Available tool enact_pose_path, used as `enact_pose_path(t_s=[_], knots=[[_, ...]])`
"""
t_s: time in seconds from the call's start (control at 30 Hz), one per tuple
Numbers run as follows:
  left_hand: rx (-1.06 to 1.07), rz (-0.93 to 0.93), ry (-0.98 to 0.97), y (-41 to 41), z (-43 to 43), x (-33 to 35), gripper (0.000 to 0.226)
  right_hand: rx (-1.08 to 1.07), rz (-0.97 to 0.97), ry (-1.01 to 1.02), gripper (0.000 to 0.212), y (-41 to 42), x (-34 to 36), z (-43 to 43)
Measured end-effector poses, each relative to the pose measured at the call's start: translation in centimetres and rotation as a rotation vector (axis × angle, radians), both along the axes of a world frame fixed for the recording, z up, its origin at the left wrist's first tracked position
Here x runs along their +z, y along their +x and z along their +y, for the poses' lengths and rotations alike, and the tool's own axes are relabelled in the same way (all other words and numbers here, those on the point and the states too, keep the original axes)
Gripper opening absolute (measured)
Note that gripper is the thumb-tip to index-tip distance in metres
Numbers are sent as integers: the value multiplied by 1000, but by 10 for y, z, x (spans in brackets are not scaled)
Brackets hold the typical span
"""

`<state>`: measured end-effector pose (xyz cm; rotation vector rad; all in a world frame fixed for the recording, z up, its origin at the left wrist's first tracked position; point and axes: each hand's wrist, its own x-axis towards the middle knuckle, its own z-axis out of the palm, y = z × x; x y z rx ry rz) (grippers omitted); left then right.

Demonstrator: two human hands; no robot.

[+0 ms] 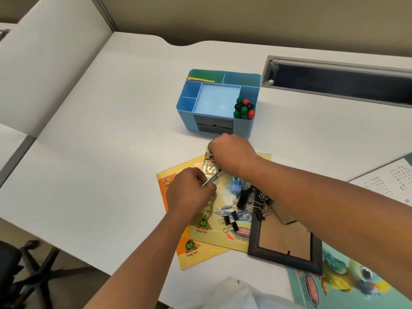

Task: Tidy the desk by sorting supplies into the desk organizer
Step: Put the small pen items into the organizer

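My left hand (189, 194) pinches a slim pencil (211, 178) above glossy notebooks (201, 239). My right hand (231, 152), at 1 o'clock, is curled; I can't tell what it holds. The boxy blue plastic organizer (245, 128) sits at 12 o'clock.

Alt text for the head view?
Both hands work over notebooks on a white desk: the left hand pinches a thin pencil, the right hand curls just beyond it. Binder clips lie on the notebooks; a blue desk organizer stands behind.

- thin dark stick (211, 177) in left hand (189, 192): pen or pencil, can't tell
- right hand (231, 152): fingertips hidden under its back
- teal parrot-print booklet (347, 284): cut off by bottom edge
- white printed sheet (390, 181): text unreadable
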<state>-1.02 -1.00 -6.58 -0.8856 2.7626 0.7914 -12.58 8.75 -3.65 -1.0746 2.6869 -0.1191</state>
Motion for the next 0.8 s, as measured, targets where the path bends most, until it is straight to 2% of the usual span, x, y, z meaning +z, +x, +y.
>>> enact_pose_path(t_s=[0.2,0.3,0.4,0.57,0.8], knots=[[40,34,30,14,-15,8,13,26,13,20,22,3,-9,-3],[67,60,67,26,-23,15,11,40,41,-32,19,3,-15,-1],[95,104,113,40,-30,21,9,5,58,-148,14,8,-12,0],[163,213,204,48,-33,31,9,-125,-1,-374,20,19,9,2],[162,415,396,42,-41,53,11,-344,-78,-636,10,30,42,2]])
